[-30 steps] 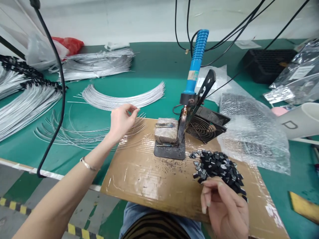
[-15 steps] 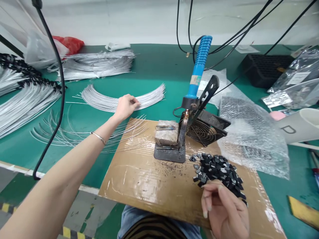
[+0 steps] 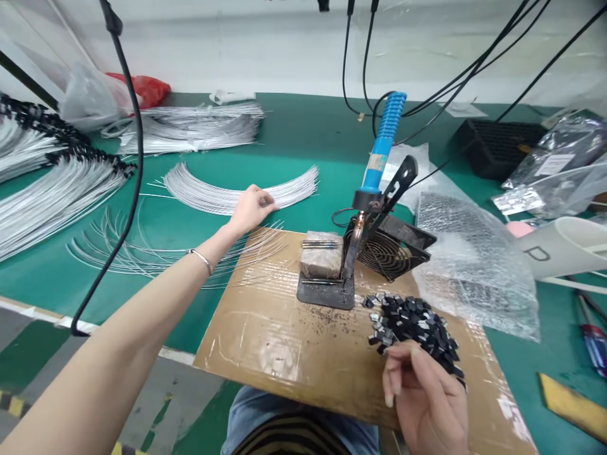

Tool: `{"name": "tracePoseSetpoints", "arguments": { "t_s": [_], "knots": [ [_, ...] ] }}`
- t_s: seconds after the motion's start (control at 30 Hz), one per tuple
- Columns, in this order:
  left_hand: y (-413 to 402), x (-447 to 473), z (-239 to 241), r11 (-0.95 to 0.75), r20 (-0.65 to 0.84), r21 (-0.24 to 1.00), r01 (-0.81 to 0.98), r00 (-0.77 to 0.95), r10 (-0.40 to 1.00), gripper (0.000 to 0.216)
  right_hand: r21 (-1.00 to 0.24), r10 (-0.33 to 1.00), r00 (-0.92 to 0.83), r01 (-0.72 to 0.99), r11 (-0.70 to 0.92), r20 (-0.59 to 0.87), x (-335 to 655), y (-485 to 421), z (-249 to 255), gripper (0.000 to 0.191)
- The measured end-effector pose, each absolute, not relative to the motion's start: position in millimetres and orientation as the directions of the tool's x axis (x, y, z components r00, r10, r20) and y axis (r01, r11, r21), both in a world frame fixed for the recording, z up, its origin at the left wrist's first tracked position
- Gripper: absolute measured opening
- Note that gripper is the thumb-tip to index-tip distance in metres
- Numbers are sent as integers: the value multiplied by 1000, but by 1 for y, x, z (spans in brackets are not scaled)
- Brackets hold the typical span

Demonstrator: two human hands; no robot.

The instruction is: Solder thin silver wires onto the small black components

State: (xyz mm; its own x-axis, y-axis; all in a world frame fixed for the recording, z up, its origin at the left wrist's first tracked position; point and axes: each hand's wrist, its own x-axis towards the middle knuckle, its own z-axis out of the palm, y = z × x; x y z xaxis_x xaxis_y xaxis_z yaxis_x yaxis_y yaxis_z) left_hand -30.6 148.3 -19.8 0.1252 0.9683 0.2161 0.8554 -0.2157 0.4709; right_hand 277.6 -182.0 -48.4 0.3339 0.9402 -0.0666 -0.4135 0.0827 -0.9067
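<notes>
My left hand (image 3: pixel 251 207) reaches out over the green bench and rests on a curved bundle of thin silver wires (image 3: pixel 203 193), its fingertips pinched at the bundle's near edge. My right hand (image 3: pixel 427 398) hovers low at the front of the taped cardboard board (image 3: pixel 284 341). Its fingers are curled together just beside a pile of small black parts (image 3: pixel 417 322); what they hold is hidden. A blue-handled soldering iron (image 3: pixel 382 148) stands in a metal stand (image 3: pixel 327 292) with a brown sponge block (image 3: pixel 322 262).
Loose wires (image 3: pixel 142 253) lie fanned left of the board, with bigger wire bundles (image 3: pixel 42 196) further left. A black cable (image 3: pixel 128 189) hangs down across them. A small fan (image 3: pixel 389 249), bubble wrap (image 3: pixel 474 265), a white cup (image 3: pixel 564 246) and a screwdriver (image 3: pixel 590 341) lie to the right.
My left hand has moved away from the loose wires near the board and out onto the curved wire bundle. The right hand has stayed by the black parts.
</notes>
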Motion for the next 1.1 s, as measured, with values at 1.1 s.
{"name": "tracePoseSetpoints", "arguments": {
  "t_s": [1.1],
  "knots": [
    [108, -51, 35, -311, 409, 698, 646, -3, 912, 24, -917, 928, 367, -387, 98, -56, 275, -180, -45, 22]
  ]
}}
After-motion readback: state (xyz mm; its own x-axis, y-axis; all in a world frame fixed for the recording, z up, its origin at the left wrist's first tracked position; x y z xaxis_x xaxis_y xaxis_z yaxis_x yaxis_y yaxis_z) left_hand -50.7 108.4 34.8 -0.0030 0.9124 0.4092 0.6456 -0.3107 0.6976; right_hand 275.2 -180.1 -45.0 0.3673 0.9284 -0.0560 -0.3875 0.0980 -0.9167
